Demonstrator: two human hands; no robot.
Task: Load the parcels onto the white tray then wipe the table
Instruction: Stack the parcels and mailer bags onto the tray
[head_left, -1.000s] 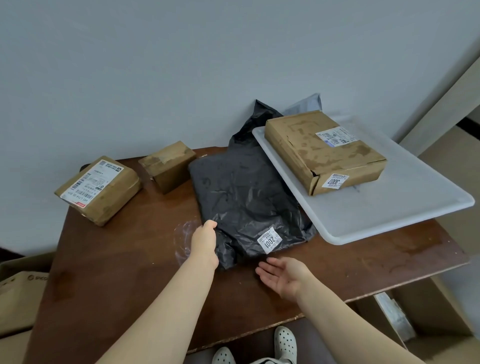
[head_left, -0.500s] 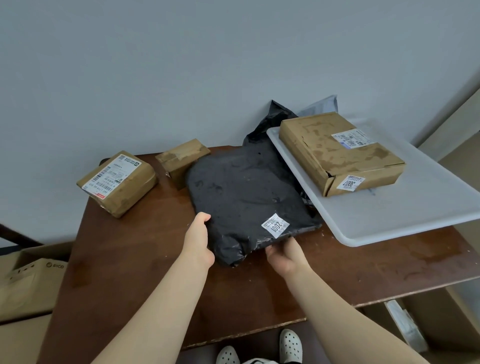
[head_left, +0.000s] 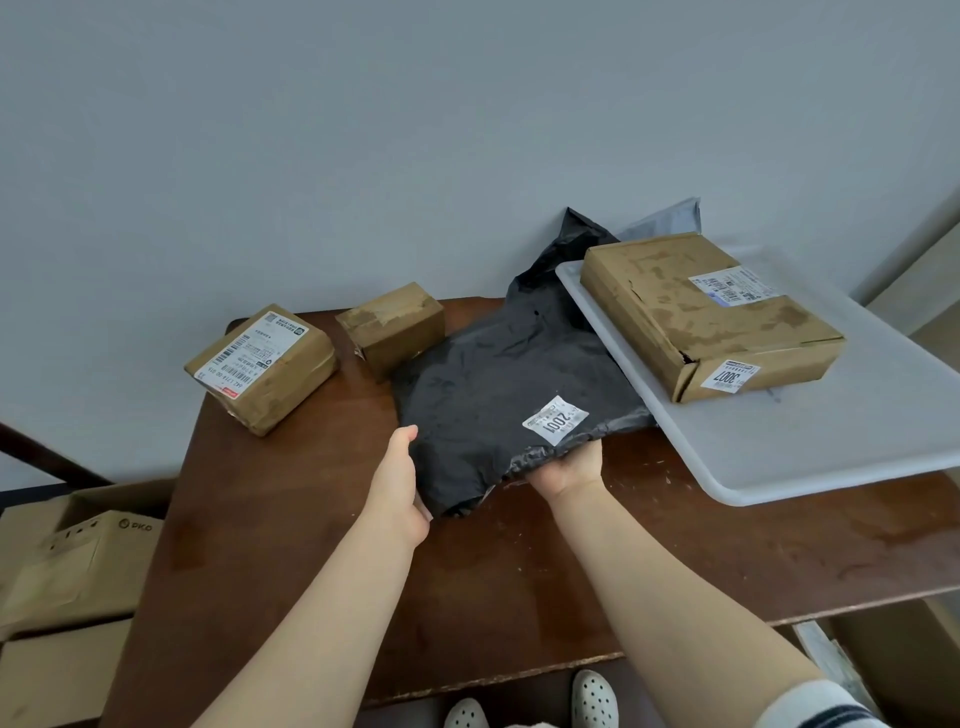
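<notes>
Hands gripped a black bag (head_left: 498, 384) on the brown table (head_left: 291, 519), left hand (head_left: 400, 480) clamped on its near-left corner, right hand (head_left: 569, 465) cupped beneath its near edge, its far-right side against the white tray (head_left: 831, 441) holding a box (head_left: 711, 317).

**Plastic film, cardboard and worn wood**

The black mailer bag (head_left: 498, 384) is thin plastic film, crinkled, with a dull sheen, and carries a white paper label (head_left: 555, 420) printed 2001. The white tray (head_left: 810, 441) looks like smooth, matt plastic. The large box (head_left: 696, 317) on it is brown cardboard, blotched and scuffed, taped, with 2 paper labels. The labelled box (head_left: 262, 364) and the small box (head_left: 390, 327) are brown cardboard under glossy tape. The table (head_left: 291, 545) is dark brown wood, worn, with pale flecks.
</notes>
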